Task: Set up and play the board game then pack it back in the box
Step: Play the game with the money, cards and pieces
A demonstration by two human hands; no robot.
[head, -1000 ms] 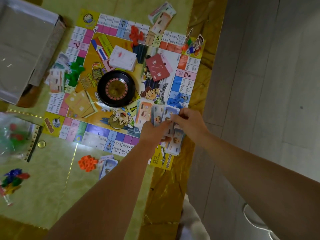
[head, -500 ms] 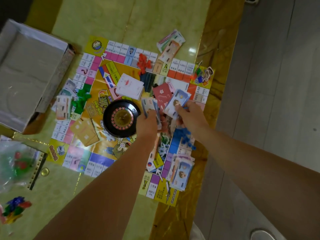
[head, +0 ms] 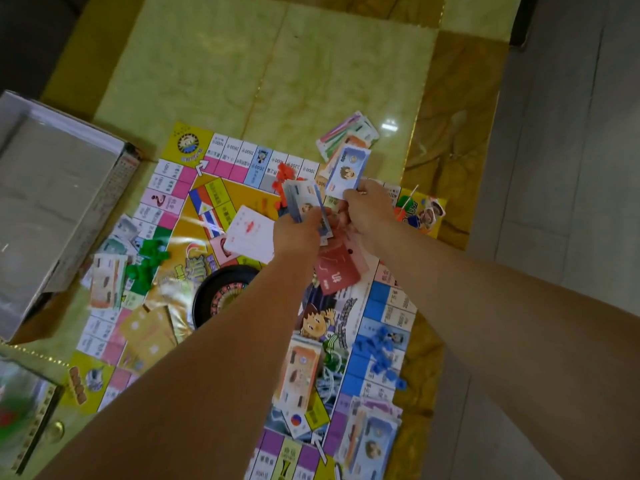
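Plainly, right fingers [head: 352, 196] pinch the blue banknote's [head: 347, 171] near edge.

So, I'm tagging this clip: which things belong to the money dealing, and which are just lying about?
In hand: left hand, gripping a wad of notes; right hand, pinching one blue note.
Lying about: roulette wheel, open box, green pieces, blue pieces, red card.

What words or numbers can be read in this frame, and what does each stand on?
"1000": first square past the corner on the far edge of the game board.
"2800": the next square along that edge.
"3500": the square after that.
Other squares, the red card, the bill in the right hand and the bills in the left hand: print too blurred to read.
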